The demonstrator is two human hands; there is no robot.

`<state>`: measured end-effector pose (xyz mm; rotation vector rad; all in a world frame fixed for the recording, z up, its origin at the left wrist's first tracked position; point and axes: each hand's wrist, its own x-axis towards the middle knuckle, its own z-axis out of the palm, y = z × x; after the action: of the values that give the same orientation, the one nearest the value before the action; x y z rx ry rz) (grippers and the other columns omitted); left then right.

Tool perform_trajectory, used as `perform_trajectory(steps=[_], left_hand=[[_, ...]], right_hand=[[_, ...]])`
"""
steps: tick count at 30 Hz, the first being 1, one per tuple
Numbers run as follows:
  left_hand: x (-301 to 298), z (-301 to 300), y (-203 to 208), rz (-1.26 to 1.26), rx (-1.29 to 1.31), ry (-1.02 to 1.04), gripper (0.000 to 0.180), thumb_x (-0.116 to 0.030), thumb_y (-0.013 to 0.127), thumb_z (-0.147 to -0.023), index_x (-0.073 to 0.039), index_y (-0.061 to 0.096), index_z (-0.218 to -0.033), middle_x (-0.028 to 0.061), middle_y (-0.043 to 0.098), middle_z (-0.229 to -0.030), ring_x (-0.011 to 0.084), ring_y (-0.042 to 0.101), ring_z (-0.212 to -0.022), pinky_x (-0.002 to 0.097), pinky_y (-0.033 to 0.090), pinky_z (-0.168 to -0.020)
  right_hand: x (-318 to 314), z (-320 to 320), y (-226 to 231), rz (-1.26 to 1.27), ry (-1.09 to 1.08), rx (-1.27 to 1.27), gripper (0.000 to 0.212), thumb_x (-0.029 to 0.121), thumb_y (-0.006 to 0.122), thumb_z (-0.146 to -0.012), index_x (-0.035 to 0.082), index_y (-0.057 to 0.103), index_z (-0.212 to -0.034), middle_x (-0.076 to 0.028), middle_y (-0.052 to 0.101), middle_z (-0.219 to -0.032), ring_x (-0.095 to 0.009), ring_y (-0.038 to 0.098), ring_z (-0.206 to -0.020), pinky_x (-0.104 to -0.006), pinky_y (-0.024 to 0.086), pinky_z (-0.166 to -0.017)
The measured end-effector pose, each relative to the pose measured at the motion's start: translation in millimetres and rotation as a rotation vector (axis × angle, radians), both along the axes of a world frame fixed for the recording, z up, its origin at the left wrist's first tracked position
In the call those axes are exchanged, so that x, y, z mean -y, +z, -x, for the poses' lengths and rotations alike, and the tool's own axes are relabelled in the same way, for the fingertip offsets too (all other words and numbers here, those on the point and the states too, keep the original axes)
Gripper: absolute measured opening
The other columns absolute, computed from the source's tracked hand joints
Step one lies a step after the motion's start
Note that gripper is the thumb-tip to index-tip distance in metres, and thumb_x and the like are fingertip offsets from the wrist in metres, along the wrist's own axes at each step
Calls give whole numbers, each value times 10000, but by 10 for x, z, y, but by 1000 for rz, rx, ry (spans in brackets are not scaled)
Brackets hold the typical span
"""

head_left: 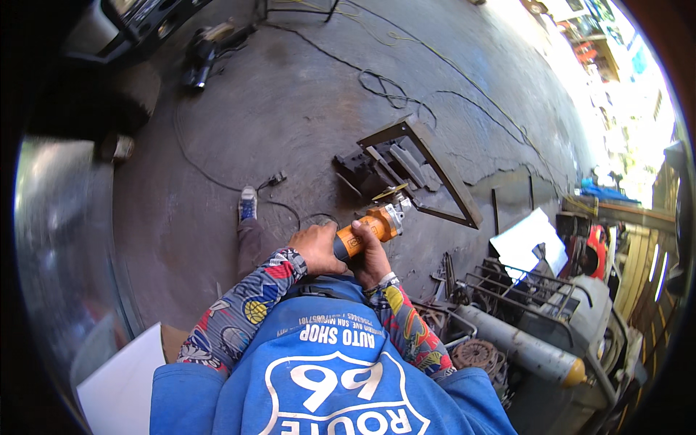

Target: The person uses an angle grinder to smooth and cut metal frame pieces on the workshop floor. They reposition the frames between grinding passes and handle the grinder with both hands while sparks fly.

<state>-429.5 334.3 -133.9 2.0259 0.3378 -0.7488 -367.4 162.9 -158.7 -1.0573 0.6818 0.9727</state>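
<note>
Across the grey floor (304,123) run dark cables (360,69), a gas cylinder (511,341) lies among scrap at right, and a rectangular metal frame (442,174) stands just ahead of the orange angle grinder (384,221), its rear wrapped by the left hand (315,246), its middle by the right hand (373,259), its yellow disc (384,194) nearest the frame.

The orange cylindrical angle grinder (370,229) has a body which looks like smooth, slightly glossy plastic, its silver rounded head (394,216) looks like bare metal, the dark rectangular metal frame (444,175) looks matt, the wide grey concrete floor (297,138) looks worn, and the blue shirt (326,362) is of soft, matt cloth.
</note>
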Motion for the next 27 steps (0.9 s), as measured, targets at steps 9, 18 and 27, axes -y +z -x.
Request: perform_trajectory(steps=[9,18,27], left_hand=[[-319,-221,-310,-152,137,16,676,-364,828,-648,-26,577,-1176,272,726,-959,468,709,-929,548,572,-831],[15,-635,-492,-166,73,127,677,-432,851,-676,-78,543,-1163,240,731,-1039,441,706,-1023,523,564,-885],[-501,-1101,-648,-203,174,32,727,-518,905,-603,-81,653,-1127,231,744,-1061,423,713,-1030,503,566,-896]], right_hand=[[-701,-188,-431,138,-252,112,469,237,873,-840,-5,617,-1151,-70,689,-987,-201,702,-842,-377,591,-772],[-612,-659,-646,356,-196,263,377,167,867,-802,9,647,-1065,-77,699,-938,-206,702,-813,-392,589,-758],[-1132,-953,-804,715,-121,313,600,437,898,-677,-44,746,-1002,-209,751,-1032,-305,740,-965,-417,582,-839]])
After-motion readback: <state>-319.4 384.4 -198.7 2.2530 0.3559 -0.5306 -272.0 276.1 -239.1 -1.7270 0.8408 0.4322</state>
